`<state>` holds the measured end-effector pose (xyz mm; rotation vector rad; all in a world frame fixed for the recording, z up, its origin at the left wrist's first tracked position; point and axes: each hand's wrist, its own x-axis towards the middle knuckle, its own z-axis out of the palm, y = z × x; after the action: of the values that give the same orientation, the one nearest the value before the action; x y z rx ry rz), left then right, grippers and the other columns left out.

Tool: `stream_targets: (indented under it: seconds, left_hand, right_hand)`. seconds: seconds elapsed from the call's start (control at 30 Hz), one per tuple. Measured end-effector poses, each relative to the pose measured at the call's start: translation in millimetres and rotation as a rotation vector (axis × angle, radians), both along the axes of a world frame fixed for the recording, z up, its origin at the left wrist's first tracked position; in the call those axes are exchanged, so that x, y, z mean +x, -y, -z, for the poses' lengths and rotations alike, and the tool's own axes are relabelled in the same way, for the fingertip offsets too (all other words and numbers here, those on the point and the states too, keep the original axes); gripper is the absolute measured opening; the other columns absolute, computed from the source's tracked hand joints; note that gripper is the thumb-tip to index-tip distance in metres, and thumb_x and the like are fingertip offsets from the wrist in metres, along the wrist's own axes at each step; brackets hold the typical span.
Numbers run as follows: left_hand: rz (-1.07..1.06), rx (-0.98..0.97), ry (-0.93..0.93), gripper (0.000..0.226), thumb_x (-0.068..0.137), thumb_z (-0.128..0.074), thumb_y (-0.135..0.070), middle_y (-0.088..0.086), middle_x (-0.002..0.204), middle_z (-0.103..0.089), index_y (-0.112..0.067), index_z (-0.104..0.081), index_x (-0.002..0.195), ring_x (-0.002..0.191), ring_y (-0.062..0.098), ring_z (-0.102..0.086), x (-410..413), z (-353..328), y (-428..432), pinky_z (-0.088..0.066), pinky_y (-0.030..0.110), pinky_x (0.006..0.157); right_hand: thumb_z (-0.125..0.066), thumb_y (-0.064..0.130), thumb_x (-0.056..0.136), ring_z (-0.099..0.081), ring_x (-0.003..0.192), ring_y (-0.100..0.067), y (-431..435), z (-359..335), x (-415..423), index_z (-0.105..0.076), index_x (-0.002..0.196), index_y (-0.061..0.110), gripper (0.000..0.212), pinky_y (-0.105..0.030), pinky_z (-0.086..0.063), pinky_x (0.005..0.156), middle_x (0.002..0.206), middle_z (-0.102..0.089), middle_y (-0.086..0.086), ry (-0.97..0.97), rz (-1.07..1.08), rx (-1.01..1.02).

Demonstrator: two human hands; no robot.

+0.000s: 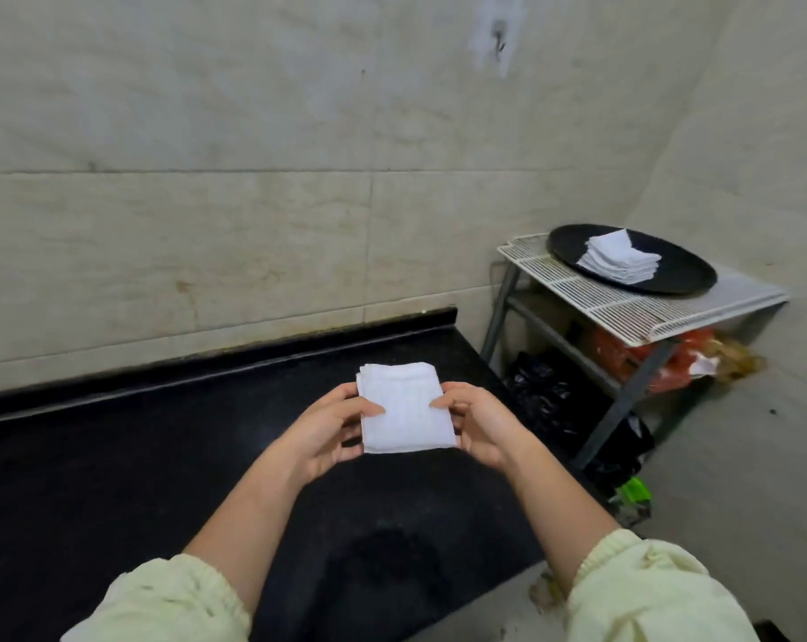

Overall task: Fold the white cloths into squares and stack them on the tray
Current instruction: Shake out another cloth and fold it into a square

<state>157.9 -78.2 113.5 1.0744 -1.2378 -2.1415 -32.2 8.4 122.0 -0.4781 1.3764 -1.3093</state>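
Note:
A white cloth [403, 407] folded into a rough square is held above the black counter [160, 456]. My left hand [329, 428] grips its left edge, thumb on top. My right hand [478, 424] grips its right edge the same way. To the upper right, a round black tray [679, 275] rests on a white wire rack. A stack of several folded white cloths [619, 259] lies on the tray, slightly fanned and uneven.
The white wire rack [624, 312] stands on a grey metal frame right of the counter. Black bags [545, 391] and orange packages [670, 363] sit beneath it. Tiled walls close the back and right sides. A gap separates the counter's right edge from the rack.

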Motion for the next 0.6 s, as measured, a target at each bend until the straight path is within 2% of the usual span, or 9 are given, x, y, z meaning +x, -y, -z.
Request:
stream_targets:
  seconds: [0.17,0.43,0.5,0.53,0.6]
  left_hand:
    - [0.101,-0.074,-0.006,0.033,0.082,-0.066,-0.009,0.001,0.104,-0.071,-0.025,-0.064,0.111,0.09,0.015,-0.066,-95.1,-33.6,-4.0,-0.053,0.028,0.061]
    - [0.214,-0.132,-0.04,0.024,0.082,-0.066,-0.013,-0.002,0.098,-0.07,-0.024,-0.063,0.103,0.081,0.012,-0.065,-224.6,-64.0,3.9,-0.052,0.026,0.059]
    - [0.226,-0.133,-0.053,0.02,0.083,-0.066,-0.014,0.0,0.098,-0.069,-0.022,-0.063,0.101,0.08,0.013,-0.065,-253.5,-67.7,9.9,-0.054,0.028,0.064]
    - [0.229,-0.136,-0.06,0.016,0.084,-0.065,-0.015,0.0,0.097,-0.069,-0.022,-0.064,0.099,0.078,0.013,-0.066,-266.9,-70.0,13.4,-0.054,0.027,0.066]
    - [0.231,-0.133,-0.075,0.013,0.086,-0.063,-0.014,-0.001,0.092,-0.07,-0.02,-0.065,0.096,0.069,0.009,-0.068,-295.7,-76.2,23.2,-0.055,0.024,0.06]
  right_hand:
    - [-0.059,-0.001,0.078,-0.062,0.094,-0.027,-22.3,-35.5,-86.8,-0.062,0.096,0.008,0.021,-0.033,-0.056,0.062,0.101,-0.065,-0.013,-0.045,0.103,-0.077]
    - [-0.054,-0.002,0.081,-0.058,0.084,-0.023,-34.5,-73.7,-201.0,-0.062,0.078,0.011,0.015,-0.029,-0.053,0.058,0.088,-0.063,-0.009,-0.095,0.199,-0.152]
    - [-0.054,-0.002,0.081,-0.058,0.08,-0.023,-30.2,-79.5,-229.2,-0.061,0.075,0.011,0.016,-0.027,-0.052,0.056,0.087,-0.063,-0.009,-0.104,0.218,-0.16]
    - [-0.054,-0.002,0.08,-0.057,0.078,-0.022,-26.5,-81.4,-243.5,-0.061,0.075,0.01,0.015,-0.026,-0.052,0.055,0.087,-0.063,-0.009,-0.102,0.225,-0.164]
    - [-0.055,-0.002,0.08,-0.058,0.076,-0.021,-16.9,-86.8,-272.3,-0.063,0.082,0.007,0.013,-0.027,-0.05,0.055,0.092,-0.061,-0.011,-0.083,0.244,-0.164]
